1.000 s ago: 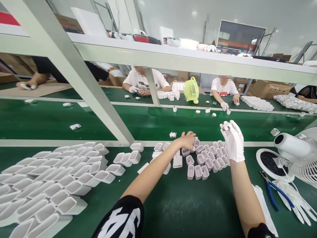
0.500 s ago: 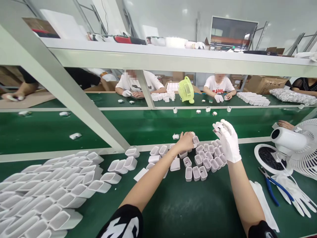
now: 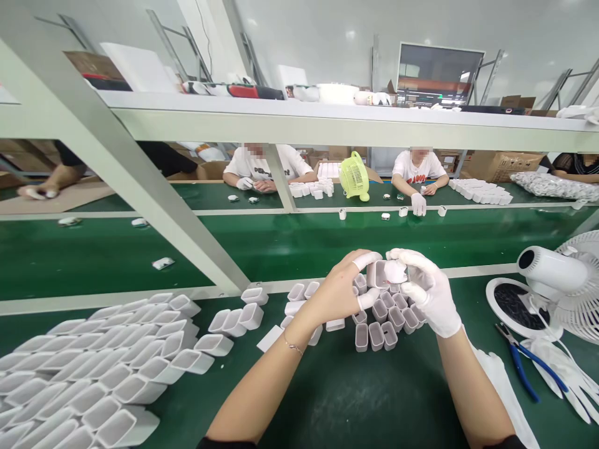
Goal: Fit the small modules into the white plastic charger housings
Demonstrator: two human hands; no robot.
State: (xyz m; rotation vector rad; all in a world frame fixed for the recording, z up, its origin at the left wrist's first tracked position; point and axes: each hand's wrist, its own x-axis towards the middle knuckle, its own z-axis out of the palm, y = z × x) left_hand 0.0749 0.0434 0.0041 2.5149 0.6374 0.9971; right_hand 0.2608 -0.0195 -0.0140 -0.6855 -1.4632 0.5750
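My left hand [image 3: 344, 288], bare but for white finger cots, pinches a small white open shell [image 3: 378, 274] held up over the table. My right hand [image 3: 428, 288], in a white glove, pinches a small white part [image 3: 395, 270] against that shell's open side. Both hands meet above a cluster of upright white shells [image 3: 381, 317] on the green table [image 3: 337, 386]. More loose shells [image 3: 243, 317] lie to the left of the cluster.
Several rows of larger white shells [image 3: 88, 365] fill the near left. A white fan [image 3: 556, 284], blue-handled pliers [image 3: 517, 365] and spare gloves [image 3: 564, 377] sit at right. A slanted frame post [image 3: 140, 187] crosses the conveyor belt [image 3: 281, 240]. Two people work across it beside a green fan [image 3: 354, 176].
My left hand picked a shell out of the cluster and lifted it. My right hand came down and left, bringing its small part to the shell.
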